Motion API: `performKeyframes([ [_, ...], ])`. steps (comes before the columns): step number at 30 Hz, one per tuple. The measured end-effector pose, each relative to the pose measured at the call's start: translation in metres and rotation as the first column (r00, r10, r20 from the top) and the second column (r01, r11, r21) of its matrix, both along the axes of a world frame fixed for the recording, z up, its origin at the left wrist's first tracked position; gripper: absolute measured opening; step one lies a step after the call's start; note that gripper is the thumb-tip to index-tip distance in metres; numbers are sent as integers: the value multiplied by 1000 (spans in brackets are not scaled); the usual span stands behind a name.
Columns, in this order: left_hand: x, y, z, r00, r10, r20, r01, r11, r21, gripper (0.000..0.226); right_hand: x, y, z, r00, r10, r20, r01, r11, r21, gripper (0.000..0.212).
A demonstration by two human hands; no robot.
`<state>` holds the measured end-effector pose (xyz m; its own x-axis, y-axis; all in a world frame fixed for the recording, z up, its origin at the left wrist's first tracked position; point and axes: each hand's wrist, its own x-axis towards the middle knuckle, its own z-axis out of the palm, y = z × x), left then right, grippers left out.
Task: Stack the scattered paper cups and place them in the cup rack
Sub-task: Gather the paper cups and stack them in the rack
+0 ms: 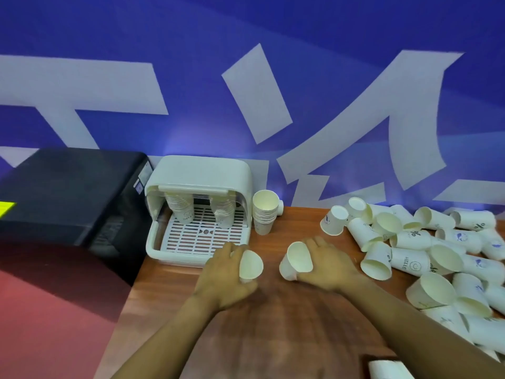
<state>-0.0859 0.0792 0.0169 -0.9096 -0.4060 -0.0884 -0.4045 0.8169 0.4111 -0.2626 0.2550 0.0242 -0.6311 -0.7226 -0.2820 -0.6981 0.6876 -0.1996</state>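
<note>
Cups: my left hand grips one, my right hand another, mouths facing so they nest, just before the rack; loose cups lie right.

White paper cups with blue print are heaped at the right edge of the reddish-brown wood-grain tabletop. Cream cup rack, slotted tray. Black box, yellow label. Blue wall, white lettering.

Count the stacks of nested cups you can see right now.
3. Two stacks hang inside the cup rack, left and right; one stands on the table just right of the rack. Others may be hidden.
</note>
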Motion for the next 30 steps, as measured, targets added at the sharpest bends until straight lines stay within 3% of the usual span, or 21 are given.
performKeyframes([
  [4,31,-35,6,996,70,-55,-70,998,10,85,27,-30,12,999,-28,22,29,999,-30,79],
  [9,64,-81,23,984,159,-85,-153,986,73,70,63,-79,22,999,-5,40,8,998,-70,70],
  [15,80,-131,34,968,242,-66,-238,969,70,72,96,-131,24,999,-1,49,5,997,-76,79],
  [30,42,-181,-7,980,186,68,-185,982,-28,79,114,-217,-5,986,-130,109,149,969,-198,84],
])
